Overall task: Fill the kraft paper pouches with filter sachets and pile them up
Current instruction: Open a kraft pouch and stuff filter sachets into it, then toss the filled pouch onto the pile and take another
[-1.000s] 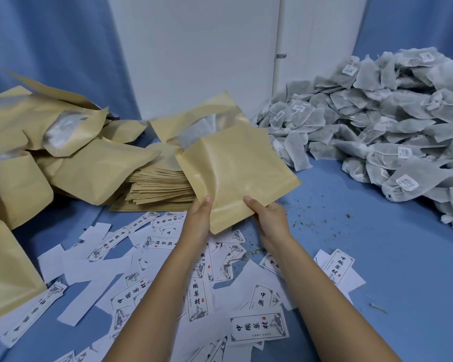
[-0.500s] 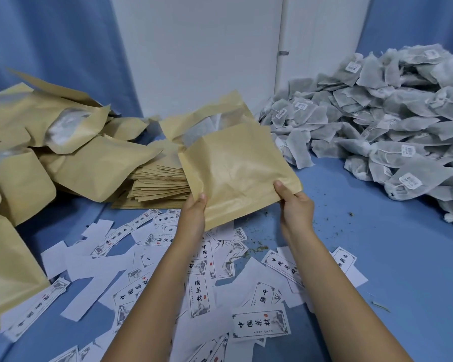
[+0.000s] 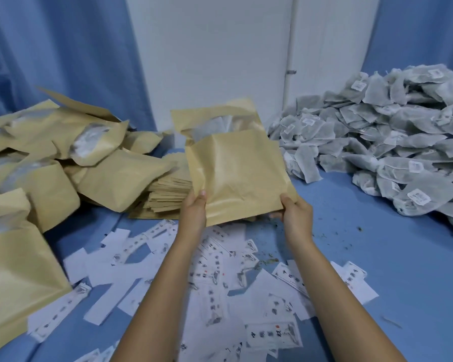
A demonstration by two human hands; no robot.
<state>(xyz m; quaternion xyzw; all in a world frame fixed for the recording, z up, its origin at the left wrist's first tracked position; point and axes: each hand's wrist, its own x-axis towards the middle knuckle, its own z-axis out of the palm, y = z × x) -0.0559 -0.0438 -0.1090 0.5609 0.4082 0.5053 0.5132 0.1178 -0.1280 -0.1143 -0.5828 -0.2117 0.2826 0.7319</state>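
One kraft paper pouch (image 3: 236, 176): matte tan, creased, square, held upright above the blue table (image 3: 377, 257).
Filter sachets (image 3: 390, 142): grey mesh, puffy, heaped at right.
Filled pouches (image 3: 63, 158): bulging, piled at left.
Change: pouch sits squarer than half a second ago; right hand has slid toward its lower corner.
Left hand (image 3: 194, 212): grip pinches lower left corner, thumb in front.
Right hand (image 3: 296, 215): grip pinches lower right corner.
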